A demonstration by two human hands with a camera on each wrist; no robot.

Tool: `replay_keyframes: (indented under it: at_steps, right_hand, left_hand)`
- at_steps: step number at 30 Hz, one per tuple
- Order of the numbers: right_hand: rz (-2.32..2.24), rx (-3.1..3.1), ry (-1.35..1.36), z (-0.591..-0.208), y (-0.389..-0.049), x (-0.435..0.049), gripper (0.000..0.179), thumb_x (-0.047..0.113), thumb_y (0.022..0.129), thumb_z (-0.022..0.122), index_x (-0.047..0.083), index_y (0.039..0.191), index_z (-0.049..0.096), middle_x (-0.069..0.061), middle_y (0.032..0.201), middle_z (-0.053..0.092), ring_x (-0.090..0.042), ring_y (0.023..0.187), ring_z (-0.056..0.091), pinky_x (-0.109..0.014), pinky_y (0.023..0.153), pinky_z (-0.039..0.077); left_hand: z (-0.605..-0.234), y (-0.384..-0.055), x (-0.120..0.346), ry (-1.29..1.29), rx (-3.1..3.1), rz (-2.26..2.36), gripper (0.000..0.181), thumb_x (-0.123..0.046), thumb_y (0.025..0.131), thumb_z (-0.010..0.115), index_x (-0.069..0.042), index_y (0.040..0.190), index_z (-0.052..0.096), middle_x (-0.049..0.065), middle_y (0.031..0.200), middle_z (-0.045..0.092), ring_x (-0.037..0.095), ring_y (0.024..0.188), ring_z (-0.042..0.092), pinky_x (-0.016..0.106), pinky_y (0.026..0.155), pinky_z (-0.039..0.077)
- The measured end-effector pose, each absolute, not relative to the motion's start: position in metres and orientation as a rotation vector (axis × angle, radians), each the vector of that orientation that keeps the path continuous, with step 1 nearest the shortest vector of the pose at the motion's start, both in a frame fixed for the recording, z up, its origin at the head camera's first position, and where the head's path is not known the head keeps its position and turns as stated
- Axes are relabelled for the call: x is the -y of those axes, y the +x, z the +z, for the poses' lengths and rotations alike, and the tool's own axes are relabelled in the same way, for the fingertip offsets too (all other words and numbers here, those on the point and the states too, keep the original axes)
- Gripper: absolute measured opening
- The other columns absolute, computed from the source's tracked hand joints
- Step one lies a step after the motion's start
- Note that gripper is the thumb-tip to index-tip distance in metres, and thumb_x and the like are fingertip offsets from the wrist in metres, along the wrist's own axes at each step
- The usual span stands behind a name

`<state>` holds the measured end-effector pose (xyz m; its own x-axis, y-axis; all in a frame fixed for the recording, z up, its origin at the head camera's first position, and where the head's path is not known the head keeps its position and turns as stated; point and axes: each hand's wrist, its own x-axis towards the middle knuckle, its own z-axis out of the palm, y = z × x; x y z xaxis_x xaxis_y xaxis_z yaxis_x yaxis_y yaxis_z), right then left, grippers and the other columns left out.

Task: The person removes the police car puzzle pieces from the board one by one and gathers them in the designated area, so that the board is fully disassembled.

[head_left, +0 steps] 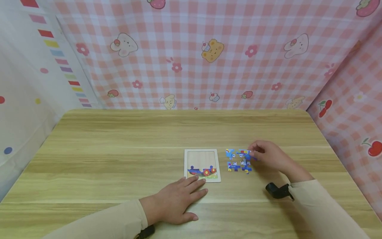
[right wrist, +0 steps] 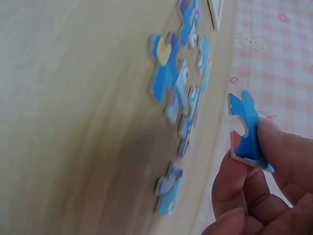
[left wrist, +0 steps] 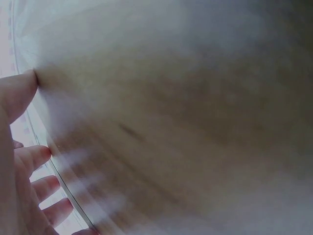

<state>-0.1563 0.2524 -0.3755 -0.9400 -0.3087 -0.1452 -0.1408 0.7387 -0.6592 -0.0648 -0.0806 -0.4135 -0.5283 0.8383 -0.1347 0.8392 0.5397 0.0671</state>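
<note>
My right hand [head_left: 268, 157] pinches a blue jigsaw piece [right wrist: 250, 129] between thumb and fingers, lifted above the table in the right wrist view. Several loose jigsaw pieces [right wrist: 165, 73] with blue patterns lie close below and beside it, right of the puzzle tray. The white-rimmed puzzle tray [head_left: 185, 162] has a row of fitted pieces [head_left: 197, 172] along its lower part, showing blue, red and green; its upper part is bare wood. My left hand [head_left: 174, 202] lies palm down with fingers spread, fingertips at the tray's lower edge.
The wooden table [head_left: 104, 149] spreads out around the tray. A pink checked cloth [head_left: 191, 43] hangs behind it, with more on the right side and a white dotted cloth [head_left: 24, 109] on the left. Black wrist devices [head_left: 277, 191] sit at both sleeves.
</note>
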Motion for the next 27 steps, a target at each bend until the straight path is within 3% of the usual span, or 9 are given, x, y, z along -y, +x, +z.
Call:
replay_keyframes:
  at_steps: [7, 17, 27]
  right_hand:
    - [-0.977, -2.686, -0.355, -0.380, -0.154, -0.266, 0.010, 0.007, 0.095, 0.059, 0.001, 0.097, 0.066, -0.005, 0.090, 0.062, -0.018, 0.083, 0.052, -0.035, 0.076, 0.045]
    - [-0.974, -2.603, -0.336, -0.386, -0.150, -0.276, 0.011, 0.007, 0.095, 0.059, -0.002, 0.098, 0.064, -0.002, 0.081, 0.059, -0.016, 0.074, 0.051, -0.027, 0.065, 0.043]
    - [-0.971, -2.553, -0.302, -0.388, -0.147, -0.282, 0.011, 0.007, 0.094, 0.060, -0.001, 0.100, 0.064, -0.001, 0.082, 0.059, -0.017, 0.076, 0.051, -0.026, 0.066, 0.043]
  left_hand:
    - [-0.413, -0.065, 0.081, 1.468, -2.640, -0.017, 0.068, -0.057, 0.092, 0.050, -0.017, 0.147, 0.042, 0.007, 0.152, 0.037, 0.026, 0.140, 0.034, 0.043, 0.107, 0.038]
    - [-0.412, -0.065, 0.081, 1.458, -2.632, -0.019, 0.068, -0.057, 0.093, 0.049, -0.018, 0.147, 0.041, 0.007, 0.153, 0.036, 0.026, 0.140, 0.033, 0.043, 0.107, 0.038]
    - [-0.414, -0.065, 0.081, 1.440, -2.621, -0.007, 0.069, -0.058, 0.093, 0.048, -0.018, 0.148, 0.039, 0.007, 0.154, 0.034, 0.026, 0.141, 0.032, 0.044, 0.108, 0.037]
